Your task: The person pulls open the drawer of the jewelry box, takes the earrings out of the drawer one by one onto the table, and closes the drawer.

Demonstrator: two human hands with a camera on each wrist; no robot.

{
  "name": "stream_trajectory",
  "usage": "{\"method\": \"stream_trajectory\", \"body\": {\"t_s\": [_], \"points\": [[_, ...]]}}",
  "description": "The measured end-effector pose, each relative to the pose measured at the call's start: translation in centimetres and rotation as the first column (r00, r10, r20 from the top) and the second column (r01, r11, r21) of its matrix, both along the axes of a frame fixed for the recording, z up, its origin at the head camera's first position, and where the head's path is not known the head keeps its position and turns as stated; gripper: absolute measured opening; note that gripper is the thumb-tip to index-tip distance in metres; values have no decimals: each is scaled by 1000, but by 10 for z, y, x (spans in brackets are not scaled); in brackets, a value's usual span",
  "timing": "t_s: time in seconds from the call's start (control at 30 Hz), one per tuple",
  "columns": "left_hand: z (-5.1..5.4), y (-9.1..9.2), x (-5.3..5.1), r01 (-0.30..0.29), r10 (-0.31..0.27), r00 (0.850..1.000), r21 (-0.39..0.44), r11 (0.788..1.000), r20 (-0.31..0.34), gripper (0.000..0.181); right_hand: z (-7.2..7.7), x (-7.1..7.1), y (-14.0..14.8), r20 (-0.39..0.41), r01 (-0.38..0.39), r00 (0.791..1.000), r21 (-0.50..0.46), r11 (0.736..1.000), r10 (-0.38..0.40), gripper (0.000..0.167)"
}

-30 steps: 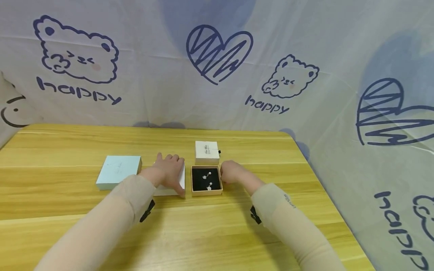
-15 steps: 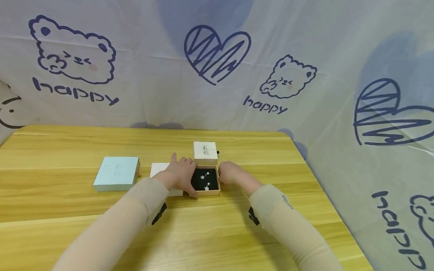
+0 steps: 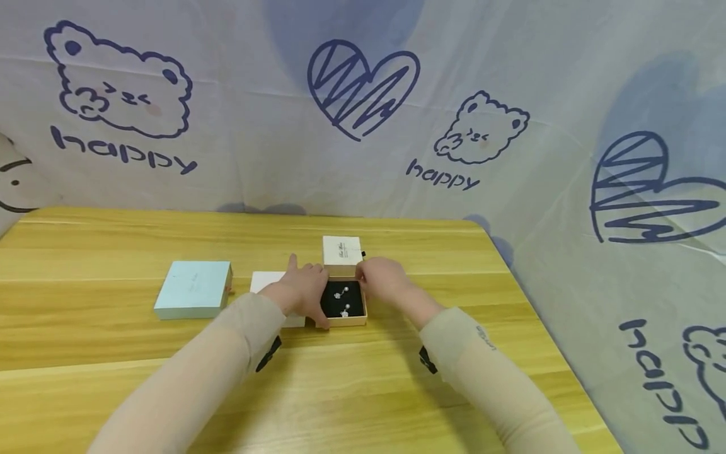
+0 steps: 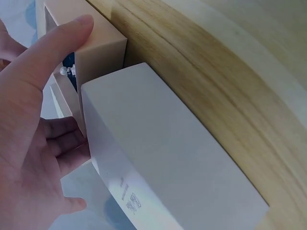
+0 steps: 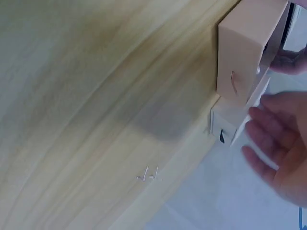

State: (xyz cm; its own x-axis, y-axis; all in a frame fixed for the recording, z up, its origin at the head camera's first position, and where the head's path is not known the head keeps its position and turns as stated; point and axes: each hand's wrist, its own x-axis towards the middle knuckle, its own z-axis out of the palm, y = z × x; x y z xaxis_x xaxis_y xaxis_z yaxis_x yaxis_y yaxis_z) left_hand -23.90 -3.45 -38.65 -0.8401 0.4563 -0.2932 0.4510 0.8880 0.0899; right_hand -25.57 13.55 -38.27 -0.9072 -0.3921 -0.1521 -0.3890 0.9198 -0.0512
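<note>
An open jewellery box (image 3: 347, 321) with a black pad holds two earrings (image 3: 341, 293), each with a pearl. My left hand (image 3: 304, 291) grips its left side, the thumb over the near wall in the left wrist view and the fingers bent at the far side. Under that hand, a white box (image 4: 177, 143) stands against the open box's left wall. My right hand (image 3: 386, 279) is by the open box's far right corner. In the right wrist view its fingers (image 5: 271, 129) are loosely bent and hold nothing. A ribbon loop (image 5: 233, 82) hangs on the box's right wall.
A small cream box (image 3: 341, 250) with a black tab stands directly behind the open box. A light blue box (image 3: 194, 289) lies to the left. Two tiny pin-like pieces (image 5: 144, 175) lie on the table in the right wrist view. A printed cloth (image 3: 255, 139) hangs behind.
My left hand has moved right from the white box to the open box's left side. My right hand has shifted slightly toward the open box's far right corner.
</note>
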Motion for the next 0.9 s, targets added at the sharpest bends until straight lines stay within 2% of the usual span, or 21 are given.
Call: {"method": "stream_trajectory", "body": {"t_s": [0.1,0.23,0.53,0.9], "points": [[0,0,-1,-1,1,1000,-4,1000,5,90,-2,0,-6,-21,-130,991,15,991,130,19],[-1,1,-1,11,-11,1000,1,1000,16,90,-10,2,-11,-53,-211,976,38,977,213,17],[1,0,0,4,-5,1000,23,1000,19,87,-20,0,-16,-102,-220,970,33,975,223,16],[2,-1,0,6,-6,1000,2,1000,7,87,-17,-1,-17,-111,-210,972,8,978,209,15]]}}
